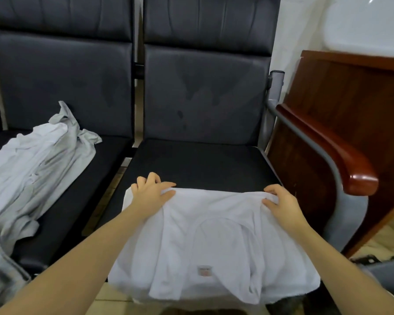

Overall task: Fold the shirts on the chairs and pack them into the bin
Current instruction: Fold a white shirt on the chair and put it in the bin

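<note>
Setting: row of black padded vinyl chairs (198,164) against a pale wall; dark red wooden cabinet (350,105) to the right.
Item: white cotton shirt (205,242), partly folded, lying on the front half of the right-hand seat, near edge draped over the seat front.
Left hand (149,193): fingers curled, pinching the far left corner.
Right hand (280,203): fingers curled onto the far right corner.
Also: crumpled pale grey shirts (34,169), unfolded, on the left seat.
Bin: possibly the grey edge at lower right; cannot tell.
Handling advice: keep both corners level and taut, bring the fold over evenly, smooth creases before lifting.
</note>
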`<state>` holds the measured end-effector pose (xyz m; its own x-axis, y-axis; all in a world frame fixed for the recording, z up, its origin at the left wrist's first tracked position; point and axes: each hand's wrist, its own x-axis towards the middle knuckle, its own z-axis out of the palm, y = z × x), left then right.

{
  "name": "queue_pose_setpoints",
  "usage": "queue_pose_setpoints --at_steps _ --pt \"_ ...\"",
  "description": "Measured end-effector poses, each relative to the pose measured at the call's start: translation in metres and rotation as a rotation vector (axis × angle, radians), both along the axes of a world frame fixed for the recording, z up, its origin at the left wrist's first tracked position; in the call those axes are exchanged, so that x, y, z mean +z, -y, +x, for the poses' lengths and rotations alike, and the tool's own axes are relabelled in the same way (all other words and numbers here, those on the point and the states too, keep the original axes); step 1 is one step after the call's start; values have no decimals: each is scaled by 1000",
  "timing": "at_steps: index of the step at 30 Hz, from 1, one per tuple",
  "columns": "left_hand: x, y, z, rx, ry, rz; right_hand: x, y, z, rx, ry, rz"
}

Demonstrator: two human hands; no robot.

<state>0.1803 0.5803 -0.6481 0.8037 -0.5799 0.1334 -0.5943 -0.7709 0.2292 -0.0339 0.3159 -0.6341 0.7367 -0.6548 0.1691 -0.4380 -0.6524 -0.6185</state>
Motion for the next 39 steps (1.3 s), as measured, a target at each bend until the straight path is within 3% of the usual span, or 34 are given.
queue_pose_setpoints --at_steps 4,10,16,20,24,28,33,39 --pt "0 5 12 27 -26 -80 7 -7 0 33 76 46" --pt "-2 3 41 52 33 -42 13 3 16 89 92 -108" --pt "0 6 52 40 53 -11 16 15 32 41 -6 -319" --pt "-1 6 53 35 48 -10 17 24 35 137 -176 -472" --pt "-2 5 52 34 46 -61 17 11 41 47 -118 -350" --pt "-5 3 51 41 7 -178 21 -12 65 98 -85 -380" --pt "-3 2 51 90 -25 -212 20 -21 80 134 -323 -199" --pt "-4 1 51 167 5 -264 0 -14 54 21 -221 -115"
